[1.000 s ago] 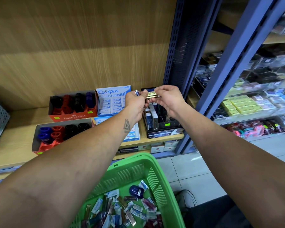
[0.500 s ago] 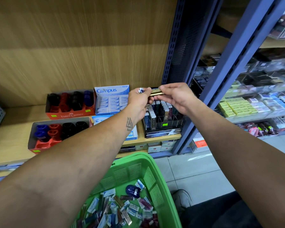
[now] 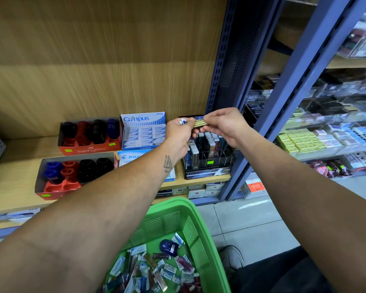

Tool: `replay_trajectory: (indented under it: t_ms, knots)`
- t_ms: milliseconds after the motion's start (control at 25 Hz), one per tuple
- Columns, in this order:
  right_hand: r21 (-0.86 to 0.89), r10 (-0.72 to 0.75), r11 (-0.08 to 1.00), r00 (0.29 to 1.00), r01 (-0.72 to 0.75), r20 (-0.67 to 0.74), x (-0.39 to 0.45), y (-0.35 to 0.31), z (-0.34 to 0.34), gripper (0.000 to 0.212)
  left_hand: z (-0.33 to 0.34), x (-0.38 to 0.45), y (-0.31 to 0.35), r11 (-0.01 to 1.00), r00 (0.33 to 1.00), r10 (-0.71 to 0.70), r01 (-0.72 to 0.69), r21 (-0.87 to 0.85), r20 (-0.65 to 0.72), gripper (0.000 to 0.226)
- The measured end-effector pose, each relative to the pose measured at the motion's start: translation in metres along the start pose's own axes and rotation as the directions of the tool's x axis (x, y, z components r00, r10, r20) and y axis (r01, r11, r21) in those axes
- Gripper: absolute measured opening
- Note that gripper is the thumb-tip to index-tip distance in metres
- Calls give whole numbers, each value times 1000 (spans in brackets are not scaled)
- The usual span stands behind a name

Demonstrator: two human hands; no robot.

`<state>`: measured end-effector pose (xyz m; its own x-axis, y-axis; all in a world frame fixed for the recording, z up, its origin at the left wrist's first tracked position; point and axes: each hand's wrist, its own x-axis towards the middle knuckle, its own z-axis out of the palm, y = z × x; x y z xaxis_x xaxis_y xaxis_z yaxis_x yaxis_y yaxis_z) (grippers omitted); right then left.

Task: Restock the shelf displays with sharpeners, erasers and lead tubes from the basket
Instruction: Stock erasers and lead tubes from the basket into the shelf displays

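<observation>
My left hand grips a small bundle of lead tubes, a blue and white end sticking out of its fist. My right hand pinches a gold lead tube at the bundle's right end. Both hands hover above the black lead tube display rack on the wooden shelf. A green basket below holds several erasers, lead tubes and a blue sharpener. Two Faber-Castell sharpener boxes stand at the left. A Campus eraser box sits beside them.
A blue metal upright separates this shelf from a neighbouring rack with clear bins of small boxes. White boxes sit on the lower shelf. Grey floor tiles and my shoe lie right of the basket.
The view has shifted a little. My right hand has drawn the gold tube slightly to the right, away from the bundle in my left hand. Both hands stay above the rack.
</observation>
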<state>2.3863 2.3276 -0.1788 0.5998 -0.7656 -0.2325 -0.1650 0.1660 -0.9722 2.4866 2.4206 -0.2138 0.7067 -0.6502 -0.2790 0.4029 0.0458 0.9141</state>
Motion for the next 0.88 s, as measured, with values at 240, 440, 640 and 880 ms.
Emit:
replay_trajectory:
  t_ms: [240,440,640,880]
  knots:
    - [-737,-36,673,993,-62,-116,24,7,-19,16,-22,7,-11,968,994,-81,95,233,-68,7]
    - [-938,-52,347,998,-15,-36,35,26,-12,13,-34,4,-17,946,993,-111,114,303,-24,7]
    - [-973,-22,231,999,-25,-31,36,36,-13,14,-37,5,-21,930,990,-140,130,345,4,8]
    - [-997,-15,83,1000,0,-1,27,27,-3,25,-36,0,-20,922,974,-220,188,339,58,5]
